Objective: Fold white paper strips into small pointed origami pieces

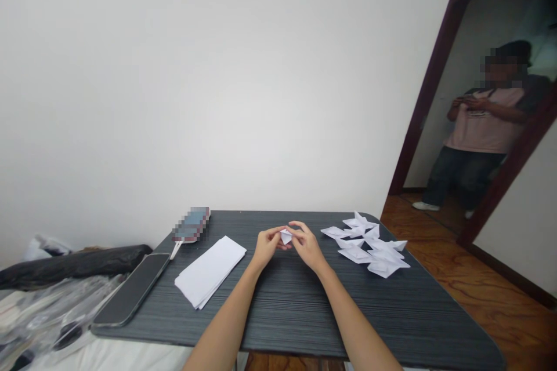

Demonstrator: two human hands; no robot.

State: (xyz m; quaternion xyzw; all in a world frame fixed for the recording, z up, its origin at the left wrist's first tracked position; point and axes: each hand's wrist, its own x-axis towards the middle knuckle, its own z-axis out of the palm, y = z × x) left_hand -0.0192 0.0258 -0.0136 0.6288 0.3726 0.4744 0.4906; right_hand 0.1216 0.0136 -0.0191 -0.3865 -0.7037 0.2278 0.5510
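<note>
Between my two hands, above the middle of the dark table (278, 295), is a small folded white paper (286, 236). My left hand (270, 245) pinches its left side with thumb and fingers. On the opposite side, my right hand (305, 243) grips it, with the index finger raised and bent over the top. The fingers hide part of the paper's shape. To the right lies a loose group of folded paper boats (369, 248), several of them touching or overlapping. A stack of white paper sheets (211, 271) lies left of my hands.
A dark phone (133, 290) rests at the table's left edge. Behind it is another device (192, 225), its screen blurred, with a white cable (176, 250). Plastic-wrapped things (65, 290) lie left of the table. A person (483, 122) stands in the doorway at right.
</note>
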